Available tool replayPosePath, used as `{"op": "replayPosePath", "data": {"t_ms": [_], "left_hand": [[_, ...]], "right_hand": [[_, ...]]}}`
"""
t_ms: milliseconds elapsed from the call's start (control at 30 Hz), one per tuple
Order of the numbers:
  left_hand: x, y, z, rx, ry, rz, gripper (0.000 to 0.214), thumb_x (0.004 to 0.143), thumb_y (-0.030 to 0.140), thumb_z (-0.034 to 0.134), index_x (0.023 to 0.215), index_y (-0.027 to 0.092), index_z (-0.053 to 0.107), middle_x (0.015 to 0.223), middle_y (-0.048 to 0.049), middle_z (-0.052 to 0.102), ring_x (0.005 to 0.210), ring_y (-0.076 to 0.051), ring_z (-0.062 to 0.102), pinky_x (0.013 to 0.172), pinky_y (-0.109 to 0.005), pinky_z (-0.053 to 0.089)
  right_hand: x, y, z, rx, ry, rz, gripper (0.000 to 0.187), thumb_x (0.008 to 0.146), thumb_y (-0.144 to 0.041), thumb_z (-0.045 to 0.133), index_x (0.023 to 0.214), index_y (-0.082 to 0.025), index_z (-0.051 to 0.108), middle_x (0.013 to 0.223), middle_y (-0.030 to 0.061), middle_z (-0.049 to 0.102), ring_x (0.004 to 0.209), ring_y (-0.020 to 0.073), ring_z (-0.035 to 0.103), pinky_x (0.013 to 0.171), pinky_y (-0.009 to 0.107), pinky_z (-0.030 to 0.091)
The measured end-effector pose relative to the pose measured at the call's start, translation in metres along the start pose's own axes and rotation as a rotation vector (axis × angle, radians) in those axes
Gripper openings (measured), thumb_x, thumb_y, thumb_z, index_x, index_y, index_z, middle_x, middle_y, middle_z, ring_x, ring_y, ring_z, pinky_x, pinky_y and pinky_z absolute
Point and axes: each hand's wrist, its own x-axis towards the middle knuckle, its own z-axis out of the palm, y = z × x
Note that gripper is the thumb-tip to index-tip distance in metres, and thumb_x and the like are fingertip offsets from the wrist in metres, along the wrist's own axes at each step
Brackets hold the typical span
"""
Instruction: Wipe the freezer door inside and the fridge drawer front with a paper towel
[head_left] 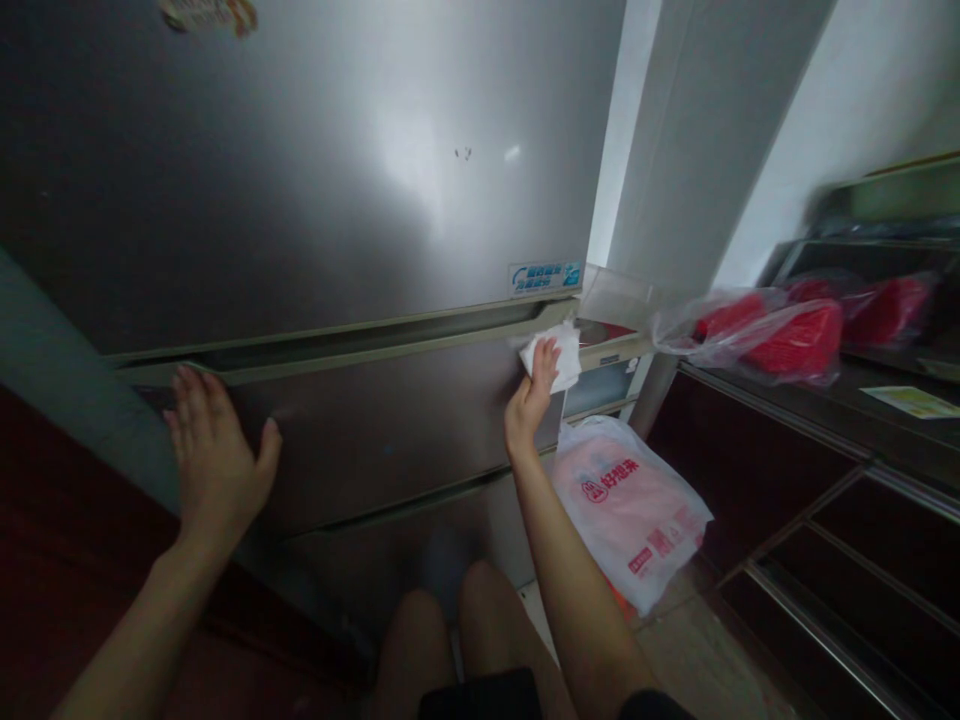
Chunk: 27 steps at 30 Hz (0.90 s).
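Observation:
In front of me stands a silver-grey refrigerator (300, 180) with a middle drawer (390, 430). My left hand (221, 450) lies against the upper left corner of that drawer, its fingers stretched out and thumb apart, with nothing in it. Over at the drawer's upper right corner, my right hand (534, 395) presses a folded white cloth (564, 355) against the front and edge. Part of the cloth is hidden under the fingers. A blue-and-white sticker (546, 278) sits just above it on the upper door.
A white plastic bag (626, 500) with red print stands right of the refrigerator. Red items in clear plastic (795, 335) lie on a dark counter (892, 360) above dark cabinets (757, 460). My knees (480, 595) are close to the lower drawer.

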Motion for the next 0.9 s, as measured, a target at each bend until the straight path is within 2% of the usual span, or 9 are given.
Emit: {"op": "replayPosePath", "data": {"t_ms": [100, 167, 233, 300, 400, 667, 767, 900], "left_hand": [[0.000, 0.000, 0.001, -0.004, 0.005, 0.011, 0.084, 0.091, 0.040, 0.043, 0.149, -0.007, 0.005, 0.158, -0.0307, 0.001, 0.148, -0.035, -0.001, 0.118, -0.055, 0.008], [0.000, 0.001, 0.000, -0.007, 0.007, 0.007, 0.083, 0.092, 0.041, 0.042, 0.149, -0.007, 0.006, 0.158, -0.0307, 0.001, 0.148, -0.035, -0.002, 0.118, -0.055, 0.008], [0.000, 0.002, 0.000, -0.007, 0.009, 0.001, 0.083, 0.092, 0.042, 0.041, 0.149, -0.007, 0.006, 0.158, -0.0304, 0.002, 0.148, -0.034, -0.001, 0.118, -0.055, 0.008], [0.000, 0.002, 0.000, -0.004, 0.006, 0.000, 0.083, 0.092, 0.043, 0.041, 0.150, -0.006, 0.007, 0.158, -0.0301, 0.002, 0.148, -0.034, -0.001, 0.118, -0.055, 0.009], [0.000, 0.002, 0.000, -0.001, 0.002, -0.001, 0.083, 0.092, 0.043, 0.040, 0.150, -0.006, 0.006, 0.158, -0.0297, 0.003, 0.148, -0.034, 0.000, 0.118, -0.055, 0.009], [0.000, 0.002, -0.002, -0.012, 0.011, -0.002, 0.083, 0.092, 0.044, 0.039, 0.150, -0.006, 0.007, 0.158, -0.0292, 0.003, 0.148, -0.033, 0.000, 0.118, -0.053, 0.008], [0.000, 0.002, -0.002, -0.007, 0.015, 0.000, 0.082, 0.092, 0.043, 0.039, 0.149, -0.007, 0.008, 0.158, -0.0301, 0.005, 0.148, -0.033, 0.001, 0.118, -0.054, 0.010], [-0.001, 0.001, -0.002, -0.004, 0.013, 0.005, 0.082, 0.092, 0.042, 0.039, 0.150, -0.004, 0.007, 0.159, -0.0278, 0.004, 0.149, -0.033, 0.001, 0.118, -0.055, 0.010]], "right_hand": [[-0.052, 0.032, -0.010, -0.023, 0.018, 0.181, 0.057, 0.092, -0.023, 0.025, 0.147, -0.014, 0.035, 0.157, 0.0101, 0.027, 0.149, 0.0172, 0.012, 0.120, 0.050, 0.011], [-0.083, 0.050, -0.014, -0.025, 0.049, 0.254, 0.059, 0.091, -0.022, 0.025, 0.148, -0.012, 0.033, 0.157, 0.0117, 0.026, 0.149, 0.0183, 0.014, 0.119, 0.052, 0.013], [-0.106, 0.062, -0.016, -0.025, 0.089, 0.320, 0.060, 0.090, -0.022, 0.026, 0.149, -0.010, 0.031, 0.157, 0.0148, 0.024, 0.148, 0.0195, 0.016, 0.119, 0.053, 0.013], [-0.117, 0.068, -0.017, -0.023, 0.115, 0.365, 0.060, 0.091, -0.023, 0.026, 0.149, -0.010, 0.031, 0.157, 0.0157, 0.024, 0.148, 0.0200, 0.017, 0.119, 0.053, 0.014], [-0.112, 0.065, -0.017, -0.015, 0.112, 0.375, 0.059, 0.090, -0.023, 0.027, 0.149, -0.013, 0.031, 0.157, 0.0131, 0.027, 0.147, 0.0187, 0.020, 0.119, 0.052, 0.015], [-0.056, 0.025, -0.024, 0.041, 0.013, 0.202, 0.056, 0.092, -0.022, 0.027, 0.146, -0.012, 0.037, 0.155, 0.0089, 0.032, 0.146, 0.0143, 0.023, 0.121, 0.043, 0.017], [-0.051, 0.023, -0.028, 0.044, -0.010, 0.181, 0.056, 0.094, -0.025, 0.028, 0.147, -0.007, 0.034, 0.154, 0.0124, 0.033, 0.145, 0.0142, 0.025, 0.121, 0.040, 0.017], [-0.060, 0.035, -0.034, 0.026, -0.035, 0.209, 0.058, 0.093, -0.028, 0.031, 0.146, -0.004, 0.034, 0.154, 0.0160, 0.033, 0.145, 0.0166, 0.027, 0.121, 0.041, 0.018]]}}
